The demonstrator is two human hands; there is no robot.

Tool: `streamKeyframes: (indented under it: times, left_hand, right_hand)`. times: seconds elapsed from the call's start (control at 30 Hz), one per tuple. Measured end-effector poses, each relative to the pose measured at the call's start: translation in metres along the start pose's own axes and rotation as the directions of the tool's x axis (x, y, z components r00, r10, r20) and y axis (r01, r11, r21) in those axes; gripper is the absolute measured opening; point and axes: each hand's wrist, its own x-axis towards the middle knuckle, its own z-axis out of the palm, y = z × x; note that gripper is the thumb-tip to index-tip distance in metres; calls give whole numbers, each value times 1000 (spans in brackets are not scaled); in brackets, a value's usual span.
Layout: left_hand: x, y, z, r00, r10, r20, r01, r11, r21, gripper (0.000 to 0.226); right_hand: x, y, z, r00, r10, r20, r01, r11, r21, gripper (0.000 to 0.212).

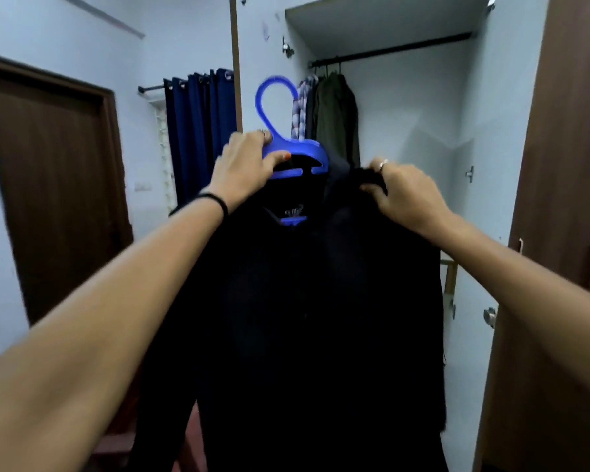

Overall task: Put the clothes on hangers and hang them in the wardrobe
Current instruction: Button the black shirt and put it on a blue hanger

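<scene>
At frame centre a black shirt (307, 301) is held up on a blue hanger (292, 155). The hanger is gripped by the left hand (242, 165); the shirt's shoulder is pinched by the right hand (402, 195). Hanging seems next: the hook must be lifted over the rail (395, 51) at upper right, beside clothes (331, 110) already hung.

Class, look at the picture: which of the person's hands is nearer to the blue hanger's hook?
Left. The left hand grips the blue hanger just below its hook; the right hand pinches the black shirt at the shoulder, farther off.
</scene>
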Motion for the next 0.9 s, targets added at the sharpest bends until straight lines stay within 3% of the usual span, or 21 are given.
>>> streamKeyframes:
  times: [0.07, 0.13, 0.3, 0.47, 0.57, 0.63, 0.77, 0.83, 0.9]
  left_hand:
    - [4, -22, 20, 999, -23, 23, 24, 999, -26, 34]
    - [11, -48, 40, 998, -54, 41, 57, 995, -81, 32]
    - [38, -89, 77, 992, -121, 42, 126, 977, -173, 40]
    - [75, -94, 124, 989, -119, 83, 136, 963, -233, 51]
    - [106, -93, 171, 961, -194, 197, 245, 926, -286, 48]
    - [128, -93, 210, 919, -244, 308, 342, 884, -320, 37]
    - [172, -86, 288, 876, -258, 408, 424, 815, -396, 19]
    - [206, -78, 322, 866, -257, 428, 431, 819, -379, 17]
    - [239, -71, 344, 879, -215, 426, 383, 851, -359, 28]
  right_hand:
    - [12, 7, 24, 982, -42, 184, 48, 999, -24, 39]
    - [21, 10, 46, 967, 43, 250, -56, 998, 42, 44]
    - [19, -14, 111, 972, 233, -24, -223, 951, 213, 35]
    - [26, -38, 169, 968, 252, -9, -249, 959, 138, 42]
    - [32, -45, 201, 944, 327, -45, -312, 929, 200, 50]
    - [38, -42, 228, 925, 379, 25, -374, 896, 240, 64]
    - [70, -2, 281, 872, 419, 252, -488, 773, 405, 79]
    - [100, 42, 305, 868, 461, 184, -491, 746, 449, 70]
    - [132, 100, 324, 854, 518, 48, -500, 794, 345, 62]
